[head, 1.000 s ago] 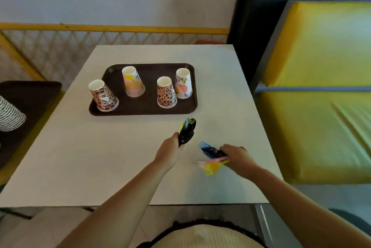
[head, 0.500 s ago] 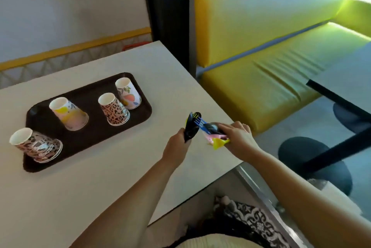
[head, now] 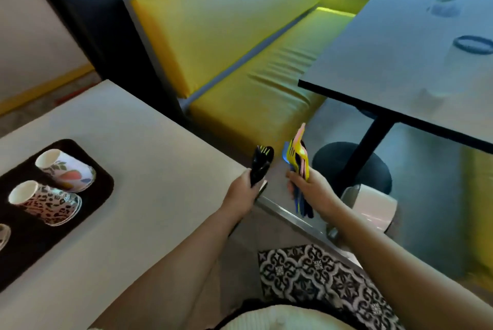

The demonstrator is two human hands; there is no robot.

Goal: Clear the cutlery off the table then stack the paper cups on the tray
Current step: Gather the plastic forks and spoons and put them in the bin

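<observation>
My left hand (head: pixel 241 192) grips a bunch of dark plastic cutlery (head: pixel 261 165) just over the right corner of the white table (head: pixel 149 159). Beyond the table's edge, my right hand (head: pixel 313 191) holds a bundle of yellow, blue and pink plastic forks (head: pixel 297 155) upright above the floor. A dark brown tray (head: pixel 104 180) lies at the table's left with upside-down paper cups on it: a floral cup (head: pixel 66 171) and a leopard-print cup (head: pixel 44 203). A third cup (head: pixel 4 233) is cut off by the frame's left edge.
A yellow bench seat (head: pixel 240 62) runs behind the table. To the right stands a second grey table (head: pixel 400 49) on a black post with a round base (head: pixel 354 167). A white bin (head: pixel 373 209) sits on the floor below my right hand.
The view has swung right, away from the tray. Both hands have moved off the table's right edge with their cutlery. My right hand's bundle now points upward.
</observation>
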